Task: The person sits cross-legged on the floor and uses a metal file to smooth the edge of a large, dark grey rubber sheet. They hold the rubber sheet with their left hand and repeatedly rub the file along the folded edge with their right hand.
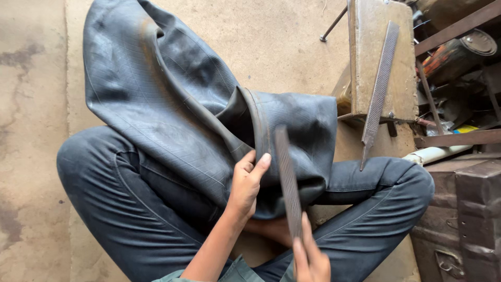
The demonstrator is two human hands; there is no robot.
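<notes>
Gripping black inner tube (172, 104) w/ left hand (245, 183); right hand (311, 258) holding file (288, 180).

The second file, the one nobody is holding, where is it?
The spare file lies upper right in the head view, slanting across the rusty metal box.

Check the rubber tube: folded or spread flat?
Folded: the rubber tube doubles over the lap, pinned by the left hand.

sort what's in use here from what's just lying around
In use: rubber inner tube over the lap, pinned by the left hand; flat file held in the right hand.

Lying about: second file on the metal block, tin can, white pipe.
</notes>
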